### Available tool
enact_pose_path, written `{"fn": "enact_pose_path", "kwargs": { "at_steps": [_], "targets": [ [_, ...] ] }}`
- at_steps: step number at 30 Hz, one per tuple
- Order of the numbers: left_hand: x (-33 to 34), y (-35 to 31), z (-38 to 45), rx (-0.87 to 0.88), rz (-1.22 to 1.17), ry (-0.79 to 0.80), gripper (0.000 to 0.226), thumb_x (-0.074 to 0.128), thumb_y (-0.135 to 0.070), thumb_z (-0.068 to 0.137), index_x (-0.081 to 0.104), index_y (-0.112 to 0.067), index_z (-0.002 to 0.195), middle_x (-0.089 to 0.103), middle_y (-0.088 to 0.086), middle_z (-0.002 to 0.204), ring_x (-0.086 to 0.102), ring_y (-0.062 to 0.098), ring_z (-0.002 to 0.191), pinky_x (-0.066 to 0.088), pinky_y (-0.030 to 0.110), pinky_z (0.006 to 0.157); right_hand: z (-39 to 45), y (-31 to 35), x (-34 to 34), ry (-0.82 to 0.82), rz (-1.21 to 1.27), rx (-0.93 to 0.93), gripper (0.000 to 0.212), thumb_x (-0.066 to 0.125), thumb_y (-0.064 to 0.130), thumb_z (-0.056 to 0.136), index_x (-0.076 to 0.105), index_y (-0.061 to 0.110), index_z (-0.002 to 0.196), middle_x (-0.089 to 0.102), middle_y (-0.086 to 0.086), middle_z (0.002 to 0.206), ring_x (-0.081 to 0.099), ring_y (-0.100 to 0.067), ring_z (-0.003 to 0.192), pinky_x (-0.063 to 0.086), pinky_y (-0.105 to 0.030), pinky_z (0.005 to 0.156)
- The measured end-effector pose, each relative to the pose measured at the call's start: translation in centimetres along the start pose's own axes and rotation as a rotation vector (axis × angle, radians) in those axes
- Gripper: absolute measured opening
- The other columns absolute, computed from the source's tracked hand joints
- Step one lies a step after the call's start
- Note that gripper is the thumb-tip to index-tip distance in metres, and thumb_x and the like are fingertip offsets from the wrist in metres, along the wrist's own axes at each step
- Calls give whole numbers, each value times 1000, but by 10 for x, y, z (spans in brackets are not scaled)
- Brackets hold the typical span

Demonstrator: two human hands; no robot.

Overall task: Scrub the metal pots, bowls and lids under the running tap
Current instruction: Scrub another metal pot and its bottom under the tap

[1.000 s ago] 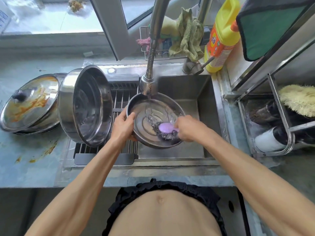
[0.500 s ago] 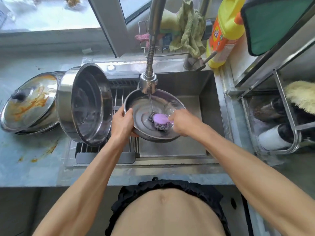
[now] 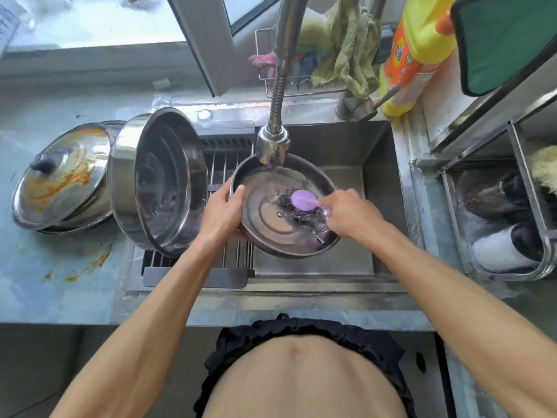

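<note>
A round metal lid [image 3: 271,224] is held tilted over the sink [image 3: 346,146], underside facing up, directly below the tap head [image 3: 272,144]. Water is seen falling from the tap onto the far rim of the lid. The lid's left edge is gripped by the left hand [image 3: 221,214], thumb over the rim, fingers curled underneath. A steel-wool scrubber with a purple handle [image 3: 303,202] is gripped by the right hand [image 3: 351,214], fingers closed round the handle end; the wire pad is pressed against the lid's inner face, right of the centre rivet.

Left of the lid, a large steel pot [image 3: 156,182] is lying on its side on the slatted drain rack [image 3: 229,164], which is set across the left part of the sink; the pot's opening is turned toward the lid. Farther left, on the counter [image 3: 60,282], a second lid with a black knob [image 3: 60,176] is resting on another pan, smeared with orange sauce. Orange stains are visible on the counter nearer the person.

At the far side, a green cloth [image 3: 349,46] is draped over a wire caddy, and a yellow detergent bottle [image 3: 416,49] is standing right of it. A metal rack [image 3: 512,206] is placed right of the sink; its contents are too blurred to identify.
</note>
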State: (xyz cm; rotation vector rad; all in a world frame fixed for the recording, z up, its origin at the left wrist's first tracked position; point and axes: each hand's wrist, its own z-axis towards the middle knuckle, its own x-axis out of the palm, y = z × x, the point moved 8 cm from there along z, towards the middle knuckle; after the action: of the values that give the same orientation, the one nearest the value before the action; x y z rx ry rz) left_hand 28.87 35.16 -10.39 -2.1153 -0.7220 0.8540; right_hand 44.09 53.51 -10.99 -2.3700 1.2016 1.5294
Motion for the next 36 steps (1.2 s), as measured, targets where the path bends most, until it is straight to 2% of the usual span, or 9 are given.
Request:
{"fn": "enact_pose_path", "kwargs": {
  "at_steps": [5, 10, 13, 16, 19, 23, 27, 29, 36],
  "targets": [
    [11, 8, -6, 11, 6, 81, 33, 49, -29, 106, 62, -38, 135, 76, 3, 97, 77, 24, 74, 63, 51, 56, 6, -23, 7, -80, 126, 105, 39, 51, 12, 87, 68, 26, 119, 65, -15, 116, 62, -42, 101, 55, -46, 84],
    [19, 8, -6, 28, 33, 61, 29, 51, -31, 104, 65, -38, 128, 76, 7, 101, 76, 26, 76, 62, 53, 54, 12, 17, 29, -75, 398, -49, 45, 50, 8, 91, 68, 32, 125, 70, 4, 102, 60, -19, 71, 47, -28, 64],
    [5, 13, -5, 7, 14, 41, 28, 51, -32, 105, 66, -36, 128, 77, 5, 96, 77, 21, 74, 62, 50, 54, 13, 21, 44, 46, 418, -44, 39, 53, 8, 87, 73, 35, 107, 61, 7, 72, 52, -16, 59, 39, -27, 54],
    [1, 16, -11, 8, -30, 51, 28, 51, -31, 106, 66, -38, 129, 77, -2, 95, 75, 13, 71, 61, 42, 51, 22, 10, 45, 126, 427, 70, 9, 64, 28, 83, 62, 22, 76, 66, -5, 70, 67, -29, 67, 46, -32, 57],
    [2, 18, -13, -3, -62, 45, 27, 51, -30, 106, 66, -38, 127, 76, -2, 92, 75, 13, 66, 61, 41, 51, 31, 16, 44, 206, 442, 108, 39, 69, 47, 83, 51, 14, 74, 65, -8, 72, 67, -26, 63, 47, -31, 61],
    [3, 21, -12, -2, -69, 47, 30, 52, -29, 105, 65, -38, 131, 76, -1, 96, 75, 12, 67, 61, 42, 52, 42, 24, 57, 242, 757, 163, 36, 71, 35, 89, 50, 14, 70, 58, -7, 77, 60, -21, 71, 52, -33, 78],
    [-1, 26, -11, -2, -44, 52, 30, 55, -30, 104, 65, -41, 130, 77, -1, 99, 76, 16, 71, 62, 45, 54, 41, 27, 89, 360, 1332, 294, 12, 61, 21, 99, 62, 9, 96, 67, -14, 112, 66, -26, 101, 53, -37, 97],
    [-1, 28, -11, -1, -22, 46, 30, 55, -30, 103, 65, -44, 129, 77, 0, 101, 77, 21, 77, 63, 50, 55, 41, 27, 104, 414, 1405, 313, 23, 55, 27, 102, 61, 8, 115, 70, -14, 114, 66, -26, 107, 50, -37, 99],
    [2, 28, -8, 18, 40, 68, 39, 56, -32, 101, 58, -55, 133, 75, -5, 113, 77, 20, 85, 63, 46, 55, 43, 30, 112, 356, 1440, 281, 21, 57, 32, 100, 64, 16, 111, 65, -2, 100, 61, -15, 84, 44, -25, 68]
  ]
}}
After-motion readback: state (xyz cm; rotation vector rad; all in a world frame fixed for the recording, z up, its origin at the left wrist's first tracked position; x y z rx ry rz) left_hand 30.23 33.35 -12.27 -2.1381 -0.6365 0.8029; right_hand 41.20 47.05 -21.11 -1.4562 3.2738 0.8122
